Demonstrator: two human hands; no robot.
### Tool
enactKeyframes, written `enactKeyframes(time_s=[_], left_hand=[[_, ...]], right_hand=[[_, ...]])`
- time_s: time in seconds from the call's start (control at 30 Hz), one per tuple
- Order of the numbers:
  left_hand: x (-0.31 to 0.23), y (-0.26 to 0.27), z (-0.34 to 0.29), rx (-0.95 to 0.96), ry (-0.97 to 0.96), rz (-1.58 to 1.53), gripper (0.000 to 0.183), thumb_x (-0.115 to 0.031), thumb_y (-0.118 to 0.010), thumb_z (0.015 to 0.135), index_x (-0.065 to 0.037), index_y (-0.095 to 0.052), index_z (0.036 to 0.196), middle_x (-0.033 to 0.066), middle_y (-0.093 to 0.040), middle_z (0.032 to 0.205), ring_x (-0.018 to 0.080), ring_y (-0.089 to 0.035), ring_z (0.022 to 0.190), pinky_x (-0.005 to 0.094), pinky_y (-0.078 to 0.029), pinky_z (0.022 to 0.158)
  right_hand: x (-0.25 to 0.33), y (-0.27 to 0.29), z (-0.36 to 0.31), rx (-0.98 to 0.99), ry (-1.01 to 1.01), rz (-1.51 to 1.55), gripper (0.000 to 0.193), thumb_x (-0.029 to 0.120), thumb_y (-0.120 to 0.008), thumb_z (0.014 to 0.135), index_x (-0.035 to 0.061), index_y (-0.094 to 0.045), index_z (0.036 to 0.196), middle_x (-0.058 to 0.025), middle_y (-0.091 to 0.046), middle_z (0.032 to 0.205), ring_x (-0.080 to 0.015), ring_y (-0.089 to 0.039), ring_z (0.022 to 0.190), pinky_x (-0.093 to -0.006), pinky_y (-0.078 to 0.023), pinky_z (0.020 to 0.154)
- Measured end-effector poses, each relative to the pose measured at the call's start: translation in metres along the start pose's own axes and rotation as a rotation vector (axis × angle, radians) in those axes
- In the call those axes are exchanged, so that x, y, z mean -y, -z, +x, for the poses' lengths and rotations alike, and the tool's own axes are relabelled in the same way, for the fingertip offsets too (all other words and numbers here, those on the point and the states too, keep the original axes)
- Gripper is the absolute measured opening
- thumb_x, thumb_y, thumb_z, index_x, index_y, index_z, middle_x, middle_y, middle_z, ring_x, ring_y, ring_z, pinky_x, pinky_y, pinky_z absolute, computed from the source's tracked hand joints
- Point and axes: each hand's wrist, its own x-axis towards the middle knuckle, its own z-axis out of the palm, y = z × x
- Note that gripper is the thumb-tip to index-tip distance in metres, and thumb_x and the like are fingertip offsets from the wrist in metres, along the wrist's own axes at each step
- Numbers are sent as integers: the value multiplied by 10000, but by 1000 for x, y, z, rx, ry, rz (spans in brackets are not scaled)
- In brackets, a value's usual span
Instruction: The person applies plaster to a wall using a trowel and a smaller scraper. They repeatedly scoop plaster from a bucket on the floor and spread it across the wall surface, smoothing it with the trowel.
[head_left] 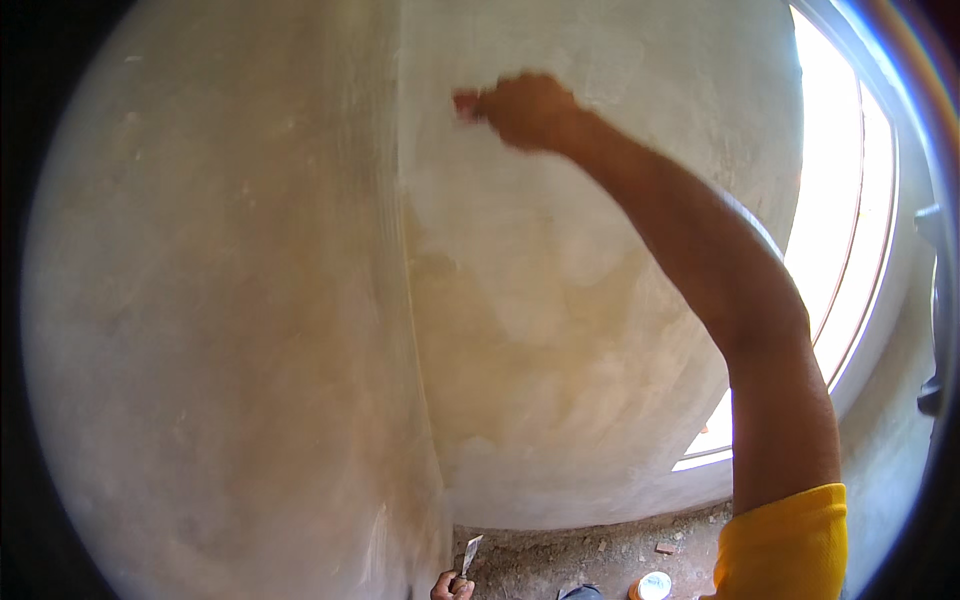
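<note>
My right arm, in a yellow sleeve, reaches up across the plastered wall [560, 320] to the right of the corner. High on that wall my right hand [532, 110] is closed round a small reddish thing [466, 105], which meets or nearly meets the plaster. Motion smears it, so its kind is unclear. At the lower edge, near the foot of the corner, my left hand [452, 588] grips a putty knife [471, 553], its pale blade pointing up. Patches of the wall below my right hand look darker and browner than the grey plaster round them.
Another plastered wall [220, 320] fills the left side and meets the first at a vertical corner. A bright window opening [830, 200] lies to the right. Below, a rough dirt floor [590, 545] holds a small rubble piece [665, 548] and a white-topped orange bucket [654, 586].
</note>
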Motion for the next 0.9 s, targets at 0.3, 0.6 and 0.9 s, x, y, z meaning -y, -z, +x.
enactKeyframes(time_s=[0.3, 0.6, 0.9], left_hand=[[-34, 5, -6, -7, -9, 6, 168, -173, -676, 890, -25, -659, 968, 133, -595, 772, 243, -554, 736, 403, -468, 681], [-54, -8, 4, -20, 31, -37, 199, -152, -674, 923, -24, -684, 1075, 80, -596, 768, 190, -543, 726, 377, -461, 664], [-67, -14, -3, 40, 38, -55, 178, -156, -680, 920, -29, -687, 1044, 85, -604, 760, 193, -536, 707, 374, -456, 649]], right_hand=[[3, -1, 23, -146, -4, -2, 358, 156, -531, 1015, 268, -720, 1298, -133, -762, 1085, -335, -749, 986, -466, -593, 811], [28, -74, 34, -131, 243, -81, 227, 208, -652, 907, 91, -787, 1047, -86, -764, 1063, -288, -722, 1065, -426, -577, 845], [125, -118, -102, 504, 344, 164, 317, 218, -605, 966, 176, -720, 1259, -135, -744, 1098, -330, -696, 1079, -492, -556, 852]])
